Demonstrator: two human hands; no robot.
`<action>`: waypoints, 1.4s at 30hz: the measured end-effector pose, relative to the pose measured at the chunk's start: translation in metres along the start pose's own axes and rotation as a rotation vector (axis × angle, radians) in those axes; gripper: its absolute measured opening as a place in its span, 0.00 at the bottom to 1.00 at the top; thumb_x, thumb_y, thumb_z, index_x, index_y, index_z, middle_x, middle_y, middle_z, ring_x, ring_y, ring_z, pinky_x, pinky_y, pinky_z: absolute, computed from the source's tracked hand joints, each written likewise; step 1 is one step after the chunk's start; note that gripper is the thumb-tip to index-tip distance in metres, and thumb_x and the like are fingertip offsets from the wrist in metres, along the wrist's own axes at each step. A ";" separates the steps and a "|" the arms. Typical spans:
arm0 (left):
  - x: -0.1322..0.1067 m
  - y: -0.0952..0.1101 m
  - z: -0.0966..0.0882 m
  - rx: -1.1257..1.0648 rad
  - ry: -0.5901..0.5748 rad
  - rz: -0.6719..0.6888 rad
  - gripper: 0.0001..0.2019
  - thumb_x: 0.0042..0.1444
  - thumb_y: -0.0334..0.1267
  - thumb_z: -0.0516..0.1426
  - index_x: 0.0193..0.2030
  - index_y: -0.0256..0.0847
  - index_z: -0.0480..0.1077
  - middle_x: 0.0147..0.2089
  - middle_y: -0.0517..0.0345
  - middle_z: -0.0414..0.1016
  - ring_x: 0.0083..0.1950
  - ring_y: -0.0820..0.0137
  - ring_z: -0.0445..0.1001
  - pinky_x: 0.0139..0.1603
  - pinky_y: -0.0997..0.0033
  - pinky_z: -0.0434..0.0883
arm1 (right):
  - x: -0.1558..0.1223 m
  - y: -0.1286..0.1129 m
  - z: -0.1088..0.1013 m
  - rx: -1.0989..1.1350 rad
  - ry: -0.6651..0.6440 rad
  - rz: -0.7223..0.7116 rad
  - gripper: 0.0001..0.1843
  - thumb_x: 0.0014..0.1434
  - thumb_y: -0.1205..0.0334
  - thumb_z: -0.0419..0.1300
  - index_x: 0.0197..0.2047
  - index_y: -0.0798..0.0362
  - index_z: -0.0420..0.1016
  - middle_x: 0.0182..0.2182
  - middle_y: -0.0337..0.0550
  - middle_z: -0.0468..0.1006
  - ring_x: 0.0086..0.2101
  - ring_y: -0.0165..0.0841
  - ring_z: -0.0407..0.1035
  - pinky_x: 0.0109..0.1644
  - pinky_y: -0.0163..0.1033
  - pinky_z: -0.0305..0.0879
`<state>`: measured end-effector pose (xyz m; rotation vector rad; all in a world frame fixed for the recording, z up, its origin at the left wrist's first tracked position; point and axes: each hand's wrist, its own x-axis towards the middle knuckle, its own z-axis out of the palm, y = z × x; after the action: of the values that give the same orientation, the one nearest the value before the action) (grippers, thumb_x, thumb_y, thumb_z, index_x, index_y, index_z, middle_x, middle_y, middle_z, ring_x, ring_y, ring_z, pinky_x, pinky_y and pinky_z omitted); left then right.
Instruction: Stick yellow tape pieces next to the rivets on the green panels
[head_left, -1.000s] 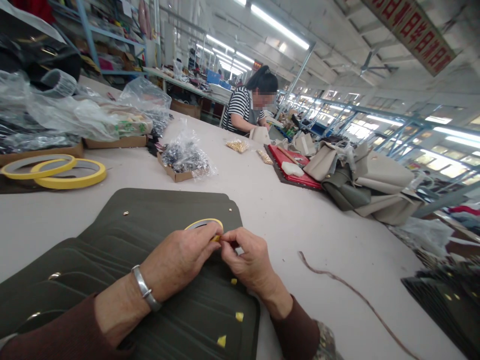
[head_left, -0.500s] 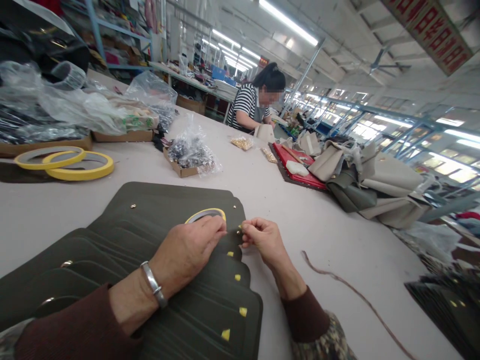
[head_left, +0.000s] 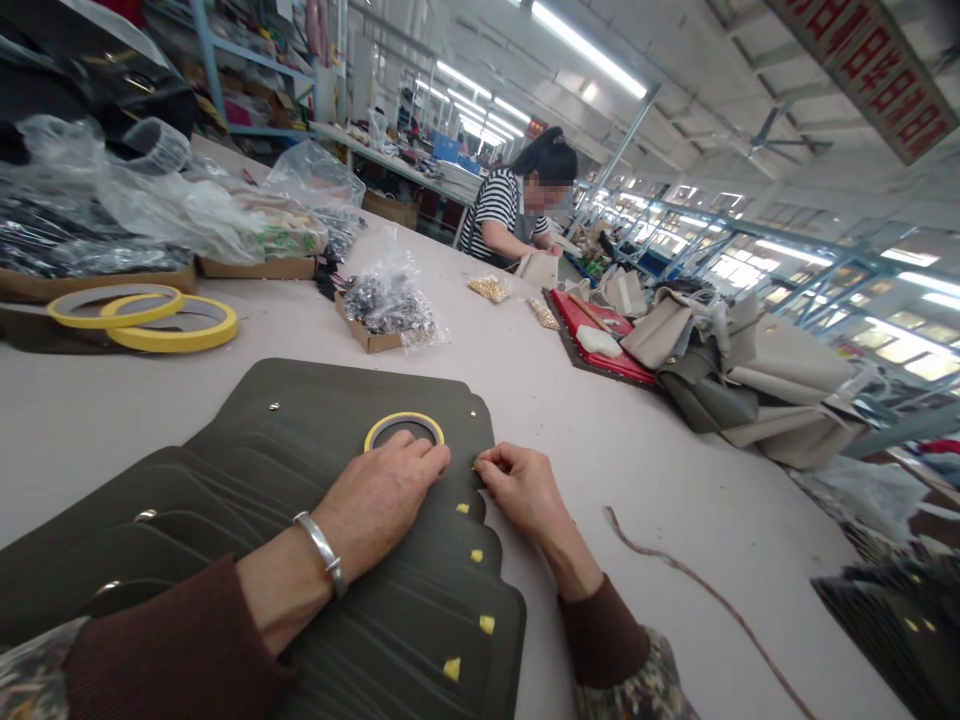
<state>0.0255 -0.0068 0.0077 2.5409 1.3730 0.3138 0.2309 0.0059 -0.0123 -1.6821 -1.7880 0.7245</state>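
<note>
Dark olive leather-like panels [head_left: 247,520] lie overlapped in a stack in front of me, with small metal studs and yellow tape bits [head_left: 487,625] along their right edges. My left hand [head_left: 390,490], a metal bangle at its wrist, is closed over the near side of a yellow tape roll [head_left: 405,418] on the upper panel; its fingertips are partly hidden. At that panel's right edge, my right hand [head_left: 521,490] pinches a tiny piece of yellow tape [head_left: 475,466], mostly covered by the fingers.
Two more yellow tape rolls [head_left: 180,335] lie at left, near plastic-wrapped goods. A small box of bagged hardware [head_left: 386,310] stands beyond the panels. At right are a brown cord [head_left: 675,565], beige and olive pieces [head_left: 780,360] and a dark stack. A co-worker [head_left: 517,205] sits across the table.
My left hand has shifted slightly down, and more of the tape roll's ring shows, lying flatter. The right hand has moved slightly left and lower at the panel edge, covering the stud there.
</note>
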 end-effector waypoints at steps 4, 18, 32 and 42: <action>0.001 -0.002 0.001 -0.012 0.007 0.020 0.09 0.67 0.33 0.46 0.40 0.41 0.67 0.42 0.54 0.74 0.47 0.60 0.68 0.46 0.59 0.69 | -0.002 0.004 -0.001 0.079 0.008 0.043 0.11 0.55 0.60 0.62 0.42 0.52 0.76 0.16 0.31 0.71 0.17 0.28 0.63 0.22 0.31 0.58; 0.000 -0.007 -0.002 -0.143 0.051 0.115 0.08 0.67 0.33 0.46 0.38 0.41 0.64 0.40 0.56 0.71 0.43 0.64 0.68 0.46 0.61 0.65 | -0.011 -0.001 0.003 -0.094 0.064 -0.111 0.07 0.57 0.63 0.62 0.32 0.52 0.82 0.28 0.40 0.82 0.29 0.31 0.72 0.36 0.35 0.62; -0.001 -0.009 -0.006 -0.160 0.046 0.114 0.08 0.67 0.34 0.47 0.39 0.42 0.66 0.40 0.57 0.72 0.43 0.65 0.69 0.44 0.64 0.65 | -0.009 0.012 -0.022 0.300 -0.264 -0.018 0.08 0.55 0.62 0.62 0.39 0.53 0.81 0.27 0.38 0.78 0.24 0.27 0.67 0.29 0.32 0.63; 0.000 -0.007 -0.009 -0.143 0.073 0.126 0.08 0.66 0.34 0.48 0.37 0.42 0.65 0.39 0.58 0.73 0.41 0.66 0.70 0.41 0.66 0.65 | -0.008 0.005 -0.018 -0.197 -0.239 -0.343 0.08 0.60 0.66 0.61 0.39 0.48 0.82 0.32 0.39 0.76 0.33 0.30 0.70 0.38 0.34 0.62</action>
<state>0.0173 -0.0019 0.0145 2.5234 1.1714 0.5134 0.2481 -0.0015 -0.0039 -1.3946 -2.3088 0.6325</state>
